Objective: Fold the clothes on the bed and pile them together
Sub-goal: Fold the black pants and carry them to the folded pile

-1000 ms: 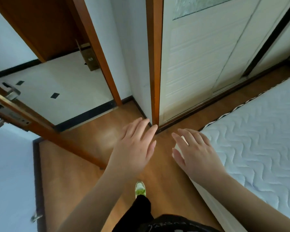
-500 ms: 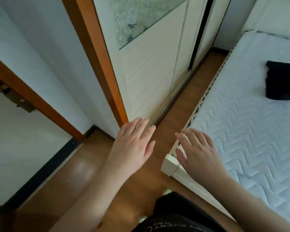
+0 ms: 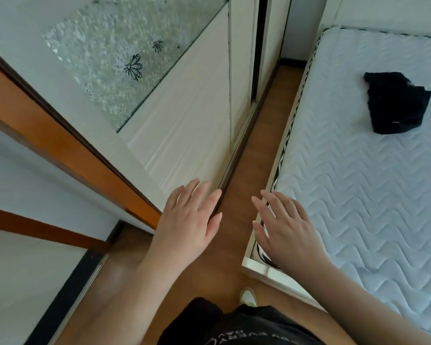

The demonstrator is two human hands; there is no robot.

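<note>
Head view: left hand [image 3: 187, 220] at six o'clock, fingers straight and loosely spread, holding nothing. Right hand [image 3: 286, 227] just beside, over bed [image 3: 358, 195] corner, fingers equally wide, empty. Black garment [image 3: 398, 105] crumpled on mattress at two o'clock, well apart from both hands.

Mattress [image 3: 358, 185]: white quilted cloth, wavy stitching, matt. Garment [image 3: 398, 105]: black cloth, soft, matt. Floor [image 3: 256, 150]: brown wood, slight sheen. Wardrobe door [image 3: 184, 120]: cream ribbed panel; frosted patterned glass [image 3: 115, 58] above.
</note>
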